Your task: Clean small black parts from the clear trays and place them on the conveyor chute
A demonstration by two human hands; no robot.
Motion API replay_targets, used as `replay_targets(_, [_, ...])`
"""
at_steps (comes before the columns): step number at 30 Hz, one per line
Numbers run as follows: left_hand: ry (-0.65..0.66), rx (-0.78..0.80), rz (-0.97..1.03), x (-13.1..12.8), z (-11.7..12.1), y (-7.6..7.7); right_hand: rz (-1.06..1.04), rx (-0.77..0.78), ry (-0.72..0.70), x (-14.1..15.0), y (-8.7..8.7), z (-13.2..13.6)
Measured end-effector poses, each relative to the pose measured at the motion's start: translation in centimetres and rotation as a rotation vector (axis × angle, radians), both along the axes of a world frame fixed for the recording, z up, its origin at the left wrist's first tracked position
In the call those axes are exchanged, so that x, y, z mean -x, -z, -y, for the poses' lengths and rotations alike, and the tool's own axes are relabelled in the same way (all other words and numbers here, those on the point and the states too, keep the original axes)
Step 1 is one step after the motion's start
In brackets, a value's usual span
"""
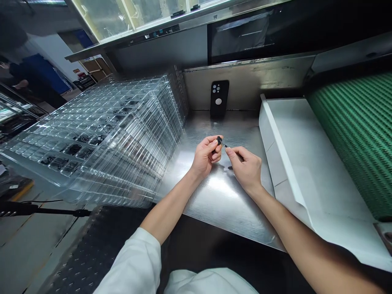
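So you're pinching a small black part (219,141) between the thumb and fingertips of your left hand (206,157), holding it up just above the stainless steel counter (220,192). Your right hand (245,168) is curled with its thumb and index finger pressed close together right beside the part's thin tip, and honestly I can't tell whether it's actually gripping anything. A big stack of clear plastic trays (122,143) is sitting to your left, with small black pieces lying in their pockets. A black phone case (219,98) is standing upright against the steel back wall, while a white chute (294,163) is running along your right, next to a green conveyor belt (352,139).
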State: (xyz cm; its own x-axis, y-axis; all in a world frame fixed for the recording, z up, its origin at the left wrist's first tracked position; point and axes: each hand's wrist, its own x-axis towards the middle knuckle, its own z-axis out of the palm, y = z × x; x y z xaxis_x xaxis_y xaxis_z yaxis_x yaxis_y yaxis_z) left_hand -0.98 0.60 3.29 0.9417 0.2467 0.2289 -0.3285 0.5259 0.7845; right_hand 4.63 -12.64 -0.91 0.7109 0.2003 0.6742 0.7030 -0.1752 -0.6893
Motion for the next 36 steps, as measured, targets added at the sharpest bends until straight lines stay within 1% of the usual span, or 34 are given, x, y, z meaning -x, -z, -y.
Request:
replay_targets(10, [-0.001,-0.006,-0.013,0.07,-0.07,0.00,-0.003,0.011,-0.009,0.09,-0.29,0.02])
replay_targets(17, [-0.022,-0.008,-0.061,0.11,-0.04,-0.13,-0.018,0.036,-0.010,0.13,-0.42,0.05])
replay_targets(22, [-0.018,0.000,-0.066,0.11,0.02,-0.21,-0.010,0.021,-0.012,0.16,-0.32,0.06])
replay_targets(36, [0.022,0.002,-0.018,0.13,-0.08,-0.03,-0.006,0.013,-0.003,0.14,-0.40,0.07])
